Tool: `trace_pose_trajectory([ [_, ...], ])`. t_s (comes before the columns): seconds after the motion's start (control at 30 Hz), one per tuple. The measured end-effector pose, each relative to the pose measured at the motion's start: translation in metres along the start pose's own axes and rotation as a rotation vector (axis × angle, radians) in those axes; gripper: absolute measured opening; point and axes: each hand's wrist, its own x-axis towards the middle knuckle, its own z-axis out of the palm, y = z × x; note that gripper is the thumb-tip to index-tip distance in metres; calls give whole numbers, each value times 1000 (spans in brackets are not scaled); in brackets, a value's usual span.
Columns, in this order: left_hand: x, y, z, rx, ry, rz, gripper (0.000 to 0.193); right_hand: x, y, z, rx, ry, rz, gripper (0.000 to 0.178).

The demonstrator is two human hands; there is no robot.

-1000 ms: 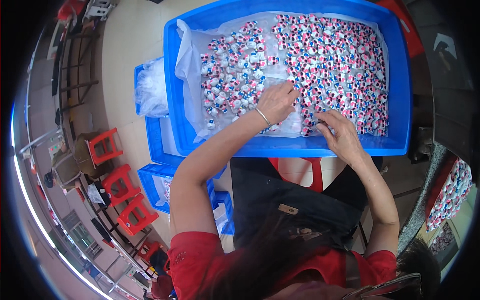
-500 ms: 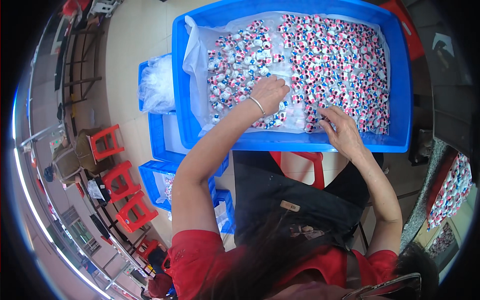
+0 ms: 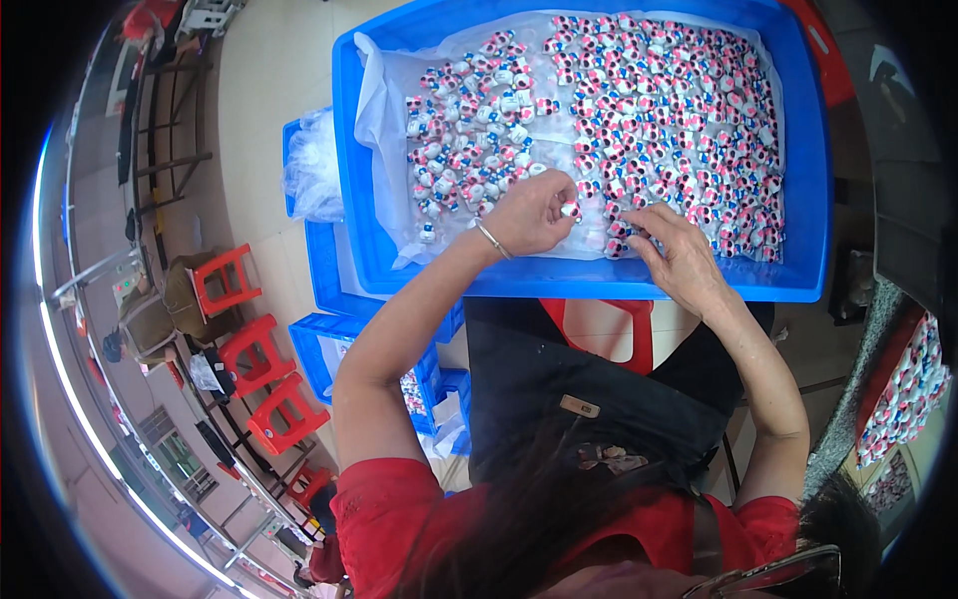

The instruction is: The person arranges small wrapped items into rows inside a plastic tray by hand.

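1. A big blue tray [image 3: 354, 170] sat in front of the person, lined with a clear plastic sheet [image 3: 374, 110] and covered with small pink, white and blue figurines.
2. The figurines lay in two groups: a looser left pile [image 3: 469, 140] and a denser right pile [image 3: 689, 110] that filled most of the tray's right half. A thin bare strip of liner ran between them.
3. The left hand [image 3: 529, 215] was curled at the near edge of the gap, fingers pinched on one small figurine [image 3: 571, 210].
4. The right hand [image 3: 679, 255] lay palm down on the near edge of the right pile, fingers spread over pieces; I couldn't tell whether it gripped any.
5. Judgement: sorting looked partway done. The left pile was clearly the smaller one, so most of the pieces were still unhandled if the flow ran right to left. Direction of flow could not be confirmed from this view.
6. More blue trays [image 3: 319, 339] were stacked on the floor to the left, one holding a clear plastic bag [image 3: 314, 165]. Red stools [image 3: 254, 354] stood further left.
7. Another batch of similar figurines [image 3: 903, 394] showed at the right edge.
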Motion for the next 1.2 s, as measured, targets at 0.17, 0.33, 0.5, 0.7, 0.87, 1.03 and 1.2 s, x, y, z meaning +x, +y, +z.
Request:
trace_pose_trajectory([
  [0.17, 8, -6, 17, 269, -18, 314, 27, -1, 5, 1, 37, 19, -32, 25],
  [0.33, 20, -22, 26, 377, 6, 388, 31, -1, 3, -2, 17, -41, 26, 26],
  [0.5, 19, -11, 18, 411, 48, 395, 38, -3, 6, 0, 22, -25, 14, 26],
  [0.7, 8, -14, -11, 549, 86, 203, 27, -3, 3, 1, 16, 16, -33, 25],
  [0.87, 15, -14, 9, 911, -62, 37, 20, -2, 3, 2, -13, -29, 36, 25],
  [1.03, 8, -7, 2, 705, -38, 83, 23, -3, 3, 0, -27, -11, 56, 25],
  [1.2, -14, -5, 3, -71, -156, -97, 37, 1, 4, -2, 3, 21, -21, 23],
])
